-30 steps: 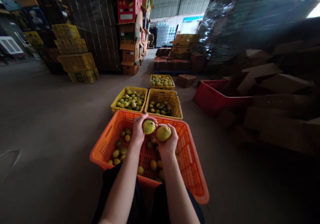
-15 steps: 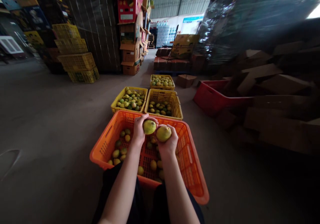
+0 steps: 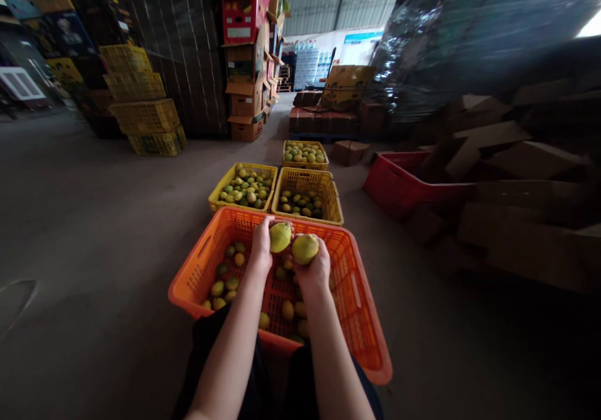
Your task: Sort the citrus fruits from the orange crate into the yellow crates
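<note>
My left hand (image 3: 262,245) holds a yellow-green lemon (image 3: 280,236) above the orange crate (image 3: 370,320). Right beside it, my right hand (image 3: 318,268) is cupped around another yellow-green lemon (image 3: 305,249). The two fruits are close together over the crate's far half. Several more lemons (image 3: 218,288) lie on the crate floor, some hidden under my forearms.
Beyond the orange crate stand yellow crates of lemons: one at left (image 3: 213,198), one at right (image 3: 335,204) and one behind (image 3: 305,164). A red bin (image 3: 399,185) with cardboard (image 3: 493,135) is on the right. Yellow crates (image 3: 145,116) are stacked at left.
Both lemons have turned a little in my fingers. My right hand has shifted slightly left, and its lemon has moved slightly up and left with it.
</note>
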A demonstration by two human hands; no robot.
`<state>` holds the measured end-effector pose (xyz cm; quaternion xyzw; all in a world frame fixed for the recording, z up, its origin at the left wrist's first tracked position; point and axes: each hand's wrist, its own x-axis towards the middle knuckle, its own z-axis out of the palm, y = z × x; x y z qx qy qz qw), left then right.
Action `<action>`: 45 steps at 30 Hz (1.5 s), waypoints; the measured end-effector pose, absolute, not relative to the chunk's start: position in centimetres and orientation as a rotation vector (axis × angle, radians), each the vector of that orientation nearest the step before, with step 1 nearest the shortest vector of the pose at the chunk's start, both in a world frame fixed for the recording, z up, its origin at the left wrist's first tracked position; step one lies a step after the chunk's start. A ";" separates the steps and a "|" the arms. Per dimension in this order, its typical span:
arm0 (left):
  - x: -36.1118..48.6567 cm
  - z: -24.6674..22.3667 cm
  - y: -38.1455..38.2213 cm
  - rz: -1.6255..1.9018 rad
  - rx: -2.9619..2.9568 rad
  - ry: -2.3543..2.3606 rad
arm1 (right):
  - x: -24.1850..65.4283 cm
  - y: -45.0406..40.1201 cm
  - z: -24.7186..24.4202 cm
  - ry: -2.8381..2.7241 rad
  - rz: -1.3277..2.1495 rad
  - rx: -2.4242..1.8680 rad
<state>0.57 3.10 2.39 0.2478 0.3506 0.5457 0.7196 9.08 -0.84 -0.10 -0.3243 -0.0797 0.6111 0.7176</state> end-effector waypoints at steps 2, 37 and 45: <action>0.4 2.4 3.3 1.201 0.459 0.753 | 9.0 -0.9 0.1 -0.128 1.374 -0.722; -0.1 3.0 3.4 1.179 0.119 0.602 | 8.4 -0.5 -0.1 -0.148 1.389 -0.717; -0.6 2.6 3.4 1.031 0.258 0.547 | 8.9 -0.6 -0.3 -0.142 1.473 -0.655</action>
